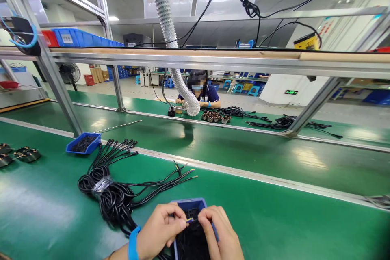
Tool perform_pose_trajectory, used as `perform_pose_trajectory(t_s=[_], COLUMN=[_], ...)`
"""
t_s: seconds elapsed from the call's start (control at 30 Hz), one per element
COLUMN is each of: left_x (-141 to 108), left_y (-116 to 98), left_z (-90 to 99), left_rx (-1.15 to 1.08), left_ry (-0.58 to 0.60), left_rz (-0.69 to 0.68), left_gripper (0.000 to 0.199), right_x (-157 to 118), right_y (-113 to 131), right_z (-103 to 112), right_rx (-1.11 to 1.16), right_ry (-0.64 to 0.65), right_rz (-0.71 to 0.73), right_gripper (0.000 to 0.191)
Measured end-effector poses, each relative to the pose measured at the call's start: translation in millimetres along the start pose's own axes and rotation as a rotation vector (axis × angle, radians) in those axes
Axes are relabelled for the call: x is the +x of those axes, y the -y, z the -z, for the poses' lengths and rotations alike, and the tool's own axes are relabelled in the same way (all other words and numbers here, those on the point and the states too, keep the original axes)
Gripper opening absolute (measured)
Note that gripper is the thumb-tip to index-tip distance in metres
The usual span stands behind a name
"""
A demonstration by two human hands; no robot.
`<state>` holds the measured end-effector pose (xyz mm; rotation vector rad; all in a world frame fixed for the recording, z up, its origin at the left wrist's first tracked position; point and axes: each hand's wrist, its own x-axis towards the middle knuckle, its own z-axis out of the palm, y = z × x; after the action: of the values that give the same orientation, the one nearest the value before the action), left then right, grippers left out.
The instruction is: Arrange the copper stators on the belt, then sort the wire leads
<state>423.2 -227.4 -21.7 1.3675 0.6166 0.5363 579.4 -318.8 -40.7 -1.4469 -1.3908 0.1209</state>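
Above a blue bin [189, 201] of small black pieces [191, 241], my two hands meet fingertip to fingertip. My left hand [161, 227], with a blue band at the wrist, pinches a black cable near its stripped end, where yellow and blue wires [189, 219] show. The fingers of my right hand [222, 233] are pinched close to those wire tips; whatever they hold is too small to make out. Left of the bin lies a coiled bundle of black cables [112, 199] bound with clear wrap, its loose wire ends pointing right and its connectors pointing away.
A second blue bin [83, 150] of black pieces stands farther left, near copper-wound metal parts [27, 154]. A metal rail [243, 172] borders the green bench. Beyond it, another person [202, 91] sits by a flexible duct [179, 85], more wound parts [215, 117] and cables [283, 122].
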Motion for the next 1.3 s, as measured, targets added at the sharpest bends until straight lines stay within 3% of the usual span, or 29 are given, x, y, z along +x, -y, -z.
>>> perform_pose_trajectory(t_s=[0.33, 0.47, 0.7, 1.03, 1.3], left_x=[1.7, 1.0, -4.8, -4.4, -4.0], left_y=[8.8, 7.3, 0.3, 2.8, 14.6], left_z=[0.9, -0.2, -3.9, -4.3, -2.4], left_rx=[-0.010, -0.050, -0.023, -0.024, -0.143], left_ry=[-0.023, -0.042, -0.046, -0.050, 0.048], left_rz=[-0.033, -0.015, 0.031, 0.050, 0.049], left_gripper=[0.055, 0.051, 0.044, 0.046, 0.055], right_x=[2.8, 1.7, -0.4, -1.9, -0.6], right_y=[-4.5, -6.5, 2.5, 7.9, 10.2], right_z=[3.5, 0.4, -2.9, -5.8, -8.5], right_rx=[-0.045, -0.003, 0.058, 0.064, 0.050], right_ry=[0.144, 0.107, -0.068, -0.115, -0.095], right_rz=[0.113, 0.056, -0.088, -0.070, 0.027], right_gripper=[0.019, 0.025, 0.034, 0.033, 0.030])
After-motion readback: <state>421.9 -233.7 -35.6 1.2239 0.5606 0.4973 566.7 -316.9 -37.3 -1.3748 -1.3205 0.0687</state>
